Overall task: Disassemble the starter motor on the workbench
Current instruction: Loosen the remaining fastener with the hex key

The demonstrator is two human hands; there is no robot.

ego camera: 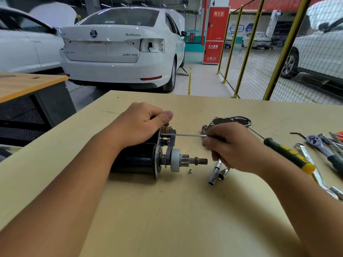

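The black starter motor [135,160] lies on its side on the tan workbench [167,210], its pinion gear and shaft [193,160] pointing right. My left hand [141,121] grips the solenoid on the motor's far side, thumb over the top. My right hand [233,147] pinches a thin metal rod-like tool [183,135] whose tip reaches the motor's end plate. The removed aluminium nose housing [232,120] lies behind my right hand. A small loose screw [189,170] sits below the shaft.
Two sockets [216,172] lie under my right hand. To the right lie a green-and-yellow handled screwdriver [289,154], a ratchet [323,147], wrenches [311,169] and other tools. White cars and a yellow mesh fence [259,52] stand beyond the bench.
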